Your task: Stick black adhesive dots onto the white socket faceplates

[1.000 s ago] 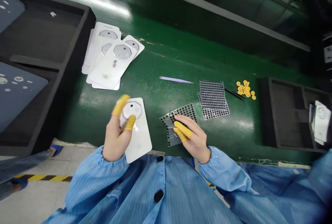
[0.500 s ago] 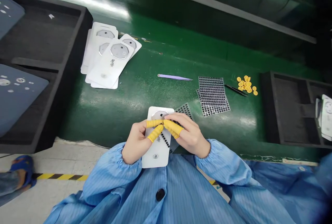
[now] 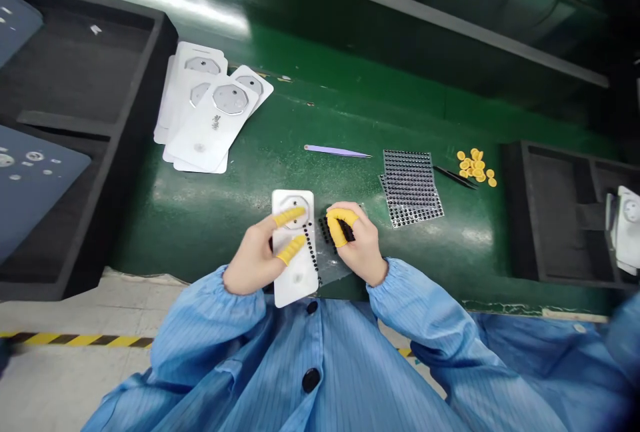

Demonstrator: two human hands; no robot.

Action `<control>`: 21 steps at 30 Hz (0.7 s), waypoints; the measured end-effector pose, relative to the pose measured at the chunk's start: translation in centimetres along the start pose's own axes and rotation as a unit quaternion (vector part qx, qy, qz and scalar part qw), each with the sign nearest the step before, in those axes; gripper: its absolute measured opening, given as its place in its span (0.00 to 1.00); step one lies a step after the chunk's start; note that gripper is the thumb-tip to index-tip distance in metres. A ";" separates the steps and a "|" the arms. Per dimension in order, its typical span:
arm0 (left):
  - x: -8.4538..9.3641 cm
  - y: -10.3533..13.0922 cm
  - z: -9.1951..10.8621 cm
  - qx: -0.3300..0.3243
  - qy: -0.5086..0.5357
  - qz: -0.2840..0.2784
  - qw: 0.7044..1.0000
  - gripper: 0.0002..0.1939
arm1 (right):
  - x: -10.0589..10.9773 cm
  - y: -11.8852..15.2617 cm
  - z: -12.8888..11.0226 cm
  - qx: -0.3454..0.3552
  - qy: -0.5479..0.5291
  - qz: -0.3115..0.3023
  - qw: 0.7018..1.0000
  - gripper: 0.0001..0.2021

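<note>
A white panel with a round silver-grey disc near its top lies in front of me. My left hand is on it, its thumb and index finger in yellow finger cots, spread apart over the surface. A row of small black dots runs along the panel's right edge. To the right, my right hand has its yellow-covered thumb and index finger pinched together over a clear sheet of black dots. Whatever sits between those fingertips is too small or hidden to make out.
Several white panels are piled at left beside a black tray. Purple tweezers, more dotted sheets, black tweezers and loose yellow finger cots lie farther back. Another black tray stands at right.
My hands have moved apart: the right went from the panel to the dotted sheet, while the left opened its pinch. The panel has shifted slightly left and away from me.
</note>
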State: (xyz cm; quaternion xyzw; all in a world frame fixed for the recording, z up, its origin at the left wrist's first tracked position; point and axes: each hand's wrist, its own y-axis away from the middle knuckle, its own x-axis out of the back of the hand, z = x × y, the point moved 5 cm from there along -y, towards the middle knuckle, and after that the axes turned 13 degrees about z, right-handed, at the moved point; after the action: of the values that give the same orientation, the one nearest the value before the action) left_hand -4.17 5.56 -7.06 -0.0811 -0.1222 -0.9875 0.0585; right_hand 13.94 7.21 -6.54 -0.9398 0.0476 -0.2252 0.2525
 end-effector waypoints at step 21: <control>-0.1 5.0 4.4 -0.006 0.106 0.095 0.990 0.19 | 1.2 -1.1 -8.3 0.256 0.077 -0.077 0.960 0.15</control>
State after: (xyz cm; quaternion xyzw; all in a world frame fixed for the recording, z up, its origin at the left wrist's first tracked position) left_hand -2.76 1.88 -1.68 0.0123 -0.1011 -0.9811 0.1644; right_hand 11.25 4.12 0.88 -0.8243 -0.0654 -0.3200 0.4625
